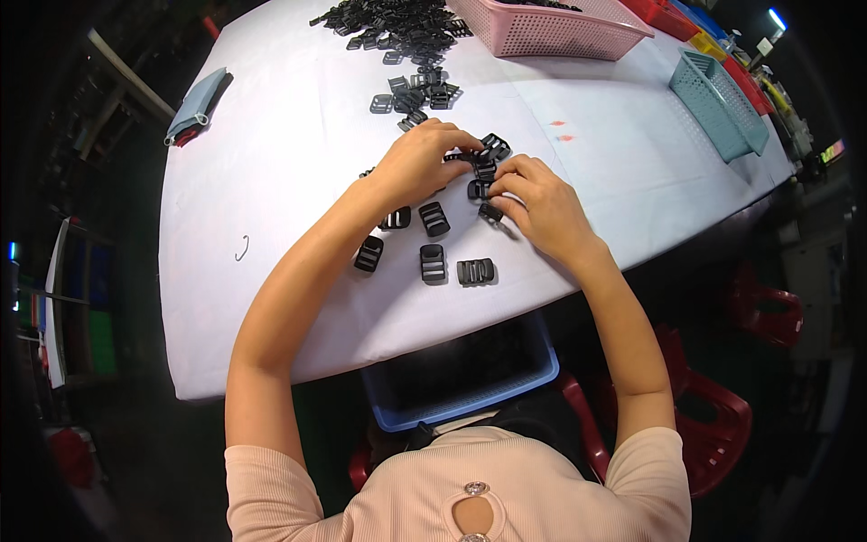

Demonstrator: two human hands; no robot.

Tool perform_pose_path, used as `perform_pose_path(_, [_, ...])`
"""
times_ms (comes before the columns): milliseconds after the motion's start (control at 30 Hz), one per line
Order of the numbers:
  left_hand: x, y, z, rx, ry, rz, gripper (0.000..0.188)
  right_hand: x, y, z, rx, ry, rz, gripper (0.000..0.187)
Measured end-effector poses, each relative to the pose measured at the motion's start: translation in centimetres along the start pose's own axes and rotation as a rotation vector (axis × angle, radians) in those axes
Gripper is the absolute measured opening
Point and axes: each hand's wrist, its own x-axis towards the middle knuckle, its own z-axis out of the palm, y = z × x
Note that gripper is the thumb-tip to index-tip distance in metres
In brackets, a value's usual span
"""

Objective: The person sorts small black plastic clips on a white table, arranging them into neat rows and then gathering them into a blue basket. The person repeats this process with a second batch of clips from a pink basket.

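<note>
Black plastic strap buckles lie about my hands on the white table (pixel 298 135). Bent inward, my left hand (pixel 420 161) has a dark buckle (pixel 459 157) between thumb and forefinger. Opposite it, my right hand (pixel 546 210) curls its fingertips against a buckle (pixel 479 190); another small buckle (pixel 490 212) sits by its thumb. Just beyond the fingers is a slanted buckle (pixel 494 147). Nearer me lie several loose ones, among them an upright buckle (pixel 433 263), a sideways buckle (pixel 475 272) and a buckle (pixel 368 254) beside my left forearm.
A large buckle heap (pixel 397 27) spreads at the far side. Pink basket (pixel 551 34) and teal basket (pixel 718 104) stand back right. A face mask (pixel 200 104) lies left. On my lap, under the table edge, is a blue bin (pixel 461 411). Red chairs (pixel 713 425) stand right.
</note>
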Motion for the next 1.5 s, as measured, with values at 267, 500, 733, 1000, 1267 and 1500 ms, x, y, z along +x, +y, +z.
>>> perform_pose_path(267, [-1.8, -1.2, 0.0, 0.396, 0.136, -0.015, 0.026, 0.1, 2.4, -3.5, 0.411, -0.272, 0.505, 0.019])
perform_pose_path(500, [-2.3, 1.9, -0.3, 0.334, 0.192, 0.073, 0.029, 3.0, 3.0, -2.2, 0.029, -0.145, 0.292, 0.024])
perform_pose_path(733, [0.0, 3.8, 2.8, 0.257, 0.148, -0.088, 0.034, 4.4, 4.9, -0.3, -0.063, -0.123, 0.064, 0.027])
perform_pose_path(1000, [-0.6, 4.1, 1.7, 0.207, 0.032, -0.161, 0.023, 2.5, 4.8, -0.3, -0.075, 0.035, 0.050, 0.026])
perform_pose_path(1267, [0.2, 1.7, 1.0, 0.109, 0.121, -0.051, 0.028, 2.9, 4.2, 1.0, -0.015, 0.059, -0.120, 0.034])
perform_pose_path(1500, [2.2, 0.1, 0.2, 0.212, -0.091, -0.058, 0.030, 2.8, 4.3, 0.7, 0.006, 0.007, -0.056, 0.033])
